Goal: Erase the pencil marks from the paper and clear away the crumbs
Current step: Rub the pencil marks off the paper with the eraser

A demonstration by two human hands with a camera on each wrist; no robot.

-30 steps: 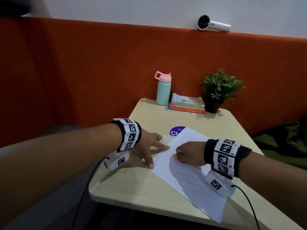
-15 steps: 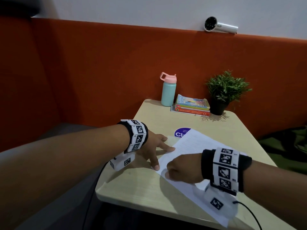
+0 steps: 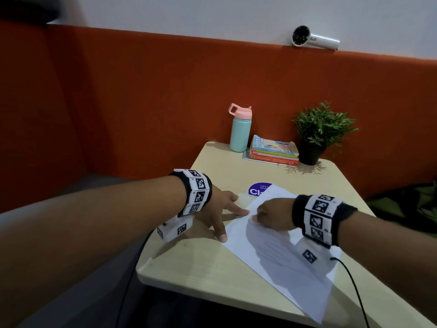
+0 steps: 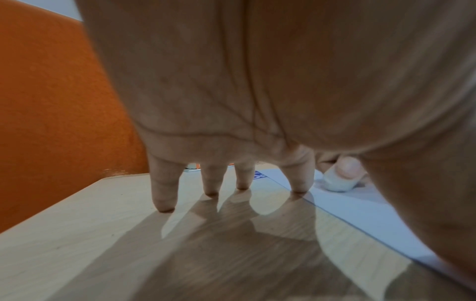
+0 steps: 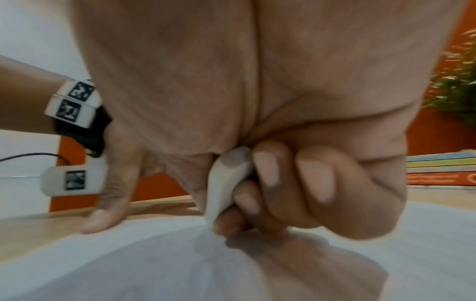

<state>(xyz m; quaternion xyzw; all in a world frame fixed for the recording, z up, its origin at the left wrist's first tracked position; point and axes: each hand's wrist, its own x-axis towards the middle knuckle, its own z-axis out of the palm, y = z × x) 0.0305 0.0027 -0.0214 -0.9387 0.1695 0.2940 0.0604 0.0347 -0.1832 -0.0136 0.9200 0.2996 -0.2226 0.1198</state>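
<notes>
r hand (image 5: 270, 183) pinches smooth white eraser (image 5: 226, 183) on flat paper (image 3: 279, 254); l hand (image 3: 217, 211) splayed flat, holding nothing.

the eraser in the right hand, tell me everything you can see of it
The eraser is a small white block with rounded, worn corners, rubbery by its look. The right hand grips it with curled fingers and thumb. Its lower end is at the white paper, near the sheet's left edge; most of it is hidden by fingers.
</notes>
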